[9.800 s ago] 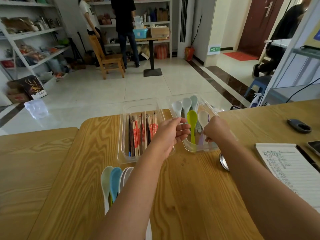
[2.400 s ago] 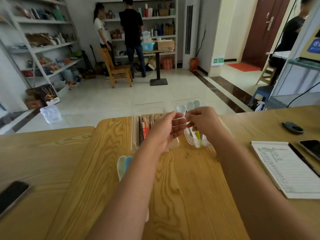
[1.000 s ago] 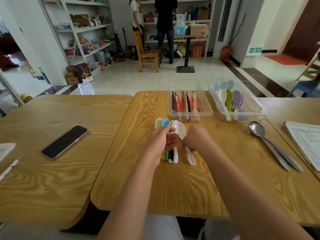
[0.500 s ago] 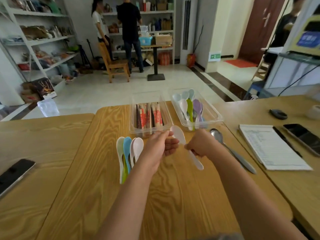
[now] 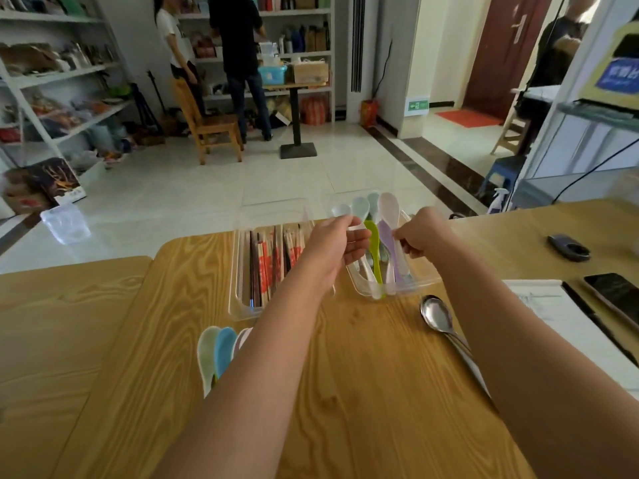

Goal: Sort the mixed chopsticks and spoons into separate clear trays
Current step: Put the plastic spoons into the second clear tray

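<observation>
Pastel spoons point(image 5: 221, 350) lie nearest on the desk point(image 5: 363, 392), with a steel spoon point(image 5: 436, 316) to their right. Beyond them the right hand point(image 5: 420, 236) pinches a white spoon point(image 5: 388, 209) over the spoon tray point(image 5: 425, 281). The left hand point(image 5: 332, 243) curls beside it, and its grip is unclear. Chopsticks point(image 5: 273, 257) fill the left tray point(image 5: 237, 299).

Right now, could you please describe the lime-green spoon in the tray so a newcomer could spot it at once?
On the wooden table, skip the chopstick tray and take the spoon tray to its right. Between the left hand and the right hand lies the lime-green spoon, the only vivid green one among white, pale-blue and lilac neighbours.
</observation>
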